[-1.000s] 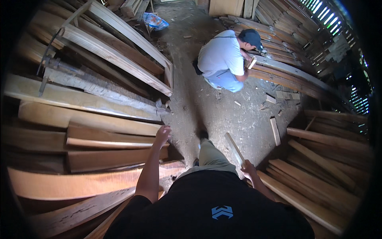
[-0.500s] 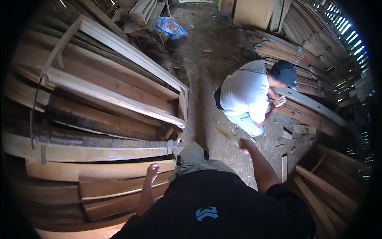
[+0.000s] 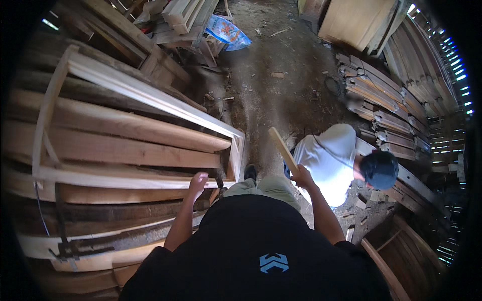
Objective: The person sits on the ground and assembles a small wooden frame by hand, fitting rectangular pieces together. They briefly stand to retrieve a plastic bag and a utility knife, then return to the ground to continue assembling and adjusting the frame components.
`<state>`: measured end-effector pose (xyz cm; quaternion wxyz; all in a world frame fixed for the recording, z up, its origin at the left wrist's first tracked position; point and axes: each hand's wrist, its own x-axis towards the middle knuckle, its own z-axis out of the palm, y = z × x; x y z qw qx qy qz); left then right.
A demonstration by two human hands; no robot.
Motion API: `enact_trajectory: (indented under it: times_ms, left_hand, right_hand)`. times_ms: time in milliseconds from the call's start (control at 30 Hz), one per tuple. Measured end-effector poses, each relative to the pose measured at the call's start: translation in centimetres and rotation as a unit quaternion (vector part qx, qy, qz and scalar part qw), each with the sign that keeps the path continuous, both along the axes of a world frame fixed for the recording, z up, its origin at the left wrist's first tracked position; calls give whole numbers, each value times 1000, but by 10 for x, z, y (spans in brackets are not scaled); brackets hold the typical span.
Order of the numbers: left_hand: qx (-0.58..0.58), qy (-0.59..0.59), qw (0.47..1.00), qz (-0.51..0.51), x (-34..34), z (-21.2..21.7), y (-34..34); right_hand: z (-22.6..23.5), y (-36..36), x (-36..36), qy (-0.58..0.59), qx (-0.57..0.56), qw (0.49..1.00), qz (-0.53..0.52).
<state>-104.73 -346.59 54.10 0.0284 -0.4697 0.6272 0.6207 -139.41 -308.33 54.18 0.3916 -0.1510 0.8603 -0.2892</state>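
Dirt-floor timber shed, blue printed bag far ahead; right hand fingers gripping wooden slat; left hand fingers loose, empty.

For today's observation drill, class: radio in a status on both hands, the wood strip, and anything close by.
Right hand gripping short wood strip, raised. Left hand empty, fingers curled, near pale wooden frame. Crouching person in white shirt close on right.

A crouching person is seen at three o'clock, a blue bag at twelve, stacked planks at nine.
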Motion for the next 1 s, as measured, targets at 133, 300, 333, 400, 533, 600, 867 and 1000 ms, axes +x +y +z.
enact_trajectory:
  times_ms: [133,300,333,400,533,600,867,1000]
  left_hand:
    - [-47,-26,995,-85,-154,35,-72]
    - [-62,-7,990,-129,-346,15,-141]
    - [-45,17,991,-125,-368,1,-153]
    - [-18,27,996,-78,-413,-13,-170]
    - [-50,-18,996,-77,-490,-32,-212]
    - [-153,-47,982,-104,-541,12,-224]
    - [19,61,996,55,-730,20,-357]
    - [71,109,991,-19,-868,15,-431]
  right_hand:
    - [-8,-29,-85,5,-46,996,-80]
    - [-65,-92,-224,147,-82,978,-126]
    - [-69,-107,-255,115,-86,978,-151]
    - [-65,-130,-311,36,-52,984,-164]
    - [-43,-182,-444,-64,13,981,-181]
    - [-40,-197,-498,19,74,995,-70]
    - [-2,-411,-712,34,4,984,175]
    - [-26,-549,-781,-48,-99,977,184]
